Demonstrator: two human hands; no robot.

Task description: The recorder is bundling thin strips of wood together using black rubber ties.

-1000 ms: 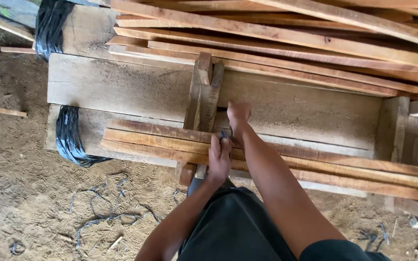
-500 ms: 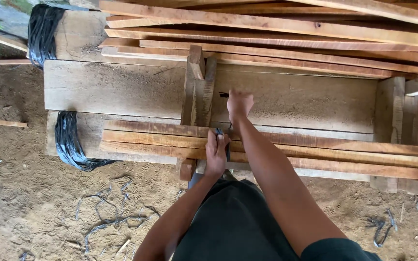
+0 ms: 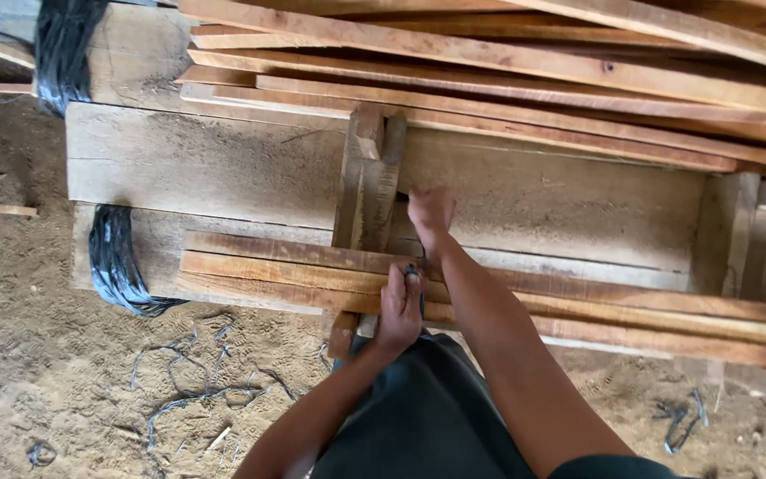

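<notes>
— While both hands sit at the middle of the desk (image 3: 223, 168), which one is on the wood?

— The left hand (image 3: 401, 306) is closed around a small dark tool (image 3: 417, 275), pressed onto the near stack of thin slats (image 3: 578, 306). What kind of tool it is I cannot tell.

— And the right hand (image 3: 431, 213)?

— It reaches further out, past the slats, fingers curled down on the wide plank beside the upright wooden block (image 3: 367, 177). Whether it grips anything is hidden.

— How do the slats run?

— Their long axis goes left to right across the view, crosswise to both forearms. They lie just under the left hand, so that hand is nearer; the right is beyond them.

— Anything else around?

— Black strapping (image 3: 117, 266) hangs off the desk's left end, more loose slats (image 3: 534, 62) are piled at the far side, and wire scraps (image 3: 188, 390) lie on the dirt floor.
</notes>
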